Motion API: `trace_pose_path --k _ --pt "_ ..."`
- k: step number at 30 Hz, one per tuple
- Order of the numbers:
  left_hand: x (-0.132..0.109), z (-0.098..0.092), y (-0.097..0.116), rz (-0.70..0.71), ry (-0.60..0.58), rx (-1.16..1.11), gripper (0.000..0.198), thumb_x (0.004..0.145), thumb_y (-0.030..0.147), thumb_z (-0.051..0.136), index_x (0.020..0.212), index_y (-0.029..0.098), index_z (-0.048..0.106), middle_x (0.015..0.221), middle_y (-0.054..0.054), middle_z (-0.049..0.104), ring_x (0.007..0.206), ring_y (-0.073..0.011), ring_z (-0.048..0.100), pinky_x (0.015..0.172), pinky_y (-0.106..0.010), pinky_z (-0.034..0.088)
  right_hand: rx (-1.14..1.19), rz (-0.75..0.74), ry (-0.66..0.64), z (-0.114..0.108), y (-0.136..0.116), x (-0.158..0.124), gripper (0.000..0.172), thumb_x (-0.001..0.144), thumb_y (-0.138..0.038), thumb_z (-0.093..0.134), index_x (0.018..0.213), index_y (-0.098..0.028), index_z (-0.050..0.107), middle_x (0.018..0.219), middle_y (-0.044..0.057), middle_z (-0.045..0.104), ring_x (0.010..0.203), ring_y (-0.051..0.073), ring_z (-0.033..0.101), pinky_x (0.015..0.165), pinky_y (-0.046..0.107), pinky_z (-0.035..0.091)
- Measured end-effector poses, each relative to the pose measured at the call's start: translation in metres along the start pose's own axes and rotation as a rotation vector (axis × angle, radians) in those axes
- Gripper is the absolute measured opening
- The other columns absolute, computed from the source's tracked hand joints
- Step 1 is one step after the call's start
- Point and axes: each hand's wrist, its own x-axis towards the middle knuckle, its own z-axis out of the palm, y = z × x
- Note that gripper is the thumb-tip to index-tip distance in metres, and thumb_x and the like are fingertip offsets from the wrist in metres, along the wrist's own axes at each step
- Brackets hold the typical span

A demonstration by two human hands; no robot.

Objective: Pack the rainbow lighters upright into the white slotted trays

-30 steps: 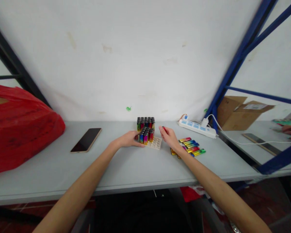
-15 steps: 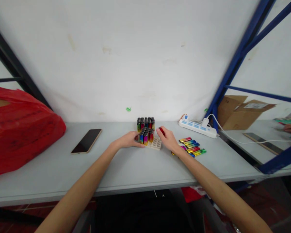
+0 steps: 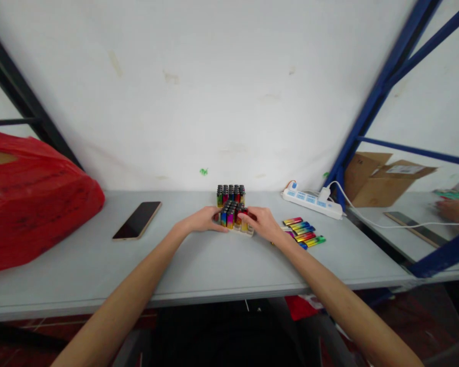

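A pale tray with round holes [image 3: 239, 232] lies on the table, its left part filled with upright shiny lighters [image 3: 229, 218] in several colours. My left hand [image 3: 202, 220] grips the tray's left side, thumb along the front and fingers behind. On the right, my right hand [image 3: 263, 222] pinches a red and yellow lighter [image 3: 244, 223] and holds it upright over the tray's holes. Whether its base sits in a hole I cannot tell. Loose lighters [image 3: 305, 235] lie flat beside my right wrist, partly hidden by it.
Behind the tray stands another block of upright lighters [image 3: 230, 194]. A phone [image 3: 137, 220] and a red plastic bag [image 3: 38, 204] are to the left. On the right are a white power strip [image 3: 313, 201], a cardboard box [image 3: 386, 178] and a blue frame post. Another person's hand [image 3: 455, 210] shows at far right.
My right hand has moved left to the tray with the lighter, which now stands upright beside the others. My left hand stays on the tray.
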Motion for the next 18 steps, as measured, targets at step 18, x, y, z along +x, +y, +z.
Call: trace_pose_path --k 18 --pt "-0.0014 -0.0014 0.0038 -0.004 0.004 0.006 0.060 0.065 0.064 0.070 0.102 0.017 0.064 0.079 0.000 0.059 0.070 -0.0171 0.050 0.060 -0.024 0.034 -0.338 0.084 -0.120 0.0070 -0.0034 0.0011 0.048 0.092 -0.062 0.042 0.084 -0.021 0.066 0.073 0.009 0.070 0.063 0.019 0.061 0.056 0.027 0.031"
